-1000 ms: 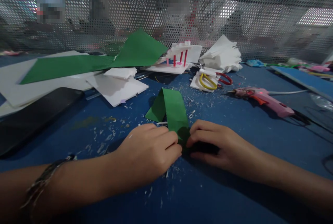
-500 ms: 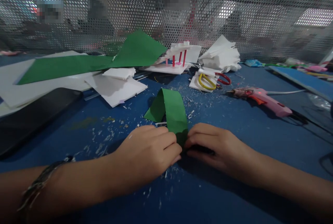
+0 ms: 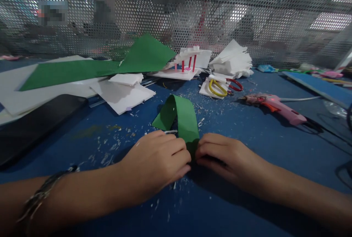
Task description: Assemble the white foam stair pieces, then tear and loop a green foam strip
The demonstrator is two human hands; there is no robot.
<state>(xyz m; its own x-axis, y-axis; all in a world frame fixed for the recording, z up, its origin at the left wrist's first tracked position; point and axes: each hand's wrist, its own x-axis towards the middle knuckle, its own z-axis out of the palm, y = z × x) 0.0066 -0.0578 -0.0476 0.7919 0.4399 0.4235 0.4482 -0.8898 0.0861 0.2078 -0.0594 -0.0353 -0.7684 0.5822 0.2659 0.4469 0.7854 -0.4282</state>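
Observation:
A strip of green paper (image 3: pixel 187 117) arches up from the blue table, its far end resting on the surface. My left hand (image 3: pixel 162 161) is closed on the strip's near end from the left, knuckles up. From the right, my right hand (image 3: pixel 220 154) pinches the same end between thumb and fingers. Both sets of fingertips are partly hidden where they meet the paper. Under the arch a thin white piece (image 3: pixel 171 131) shows beside my left hand.
A pink glue gun (image 3: pixel 286 110) with its cord lies at the right. Scissors (image 3: pixel 218 87) rest on white pieces farther back. Left are a black phone-like slab (image 3: pixel 41 123) and green sheets (image 3: pixel 74 71). A small white model with red posts (image 3: pixel 183 65) stands before the perforated metal screen (image 3: pixel 132 17).
The hands hold nearly the same place on the green strip, and its arch has shifted very slightly. The camera view has tilted a little.

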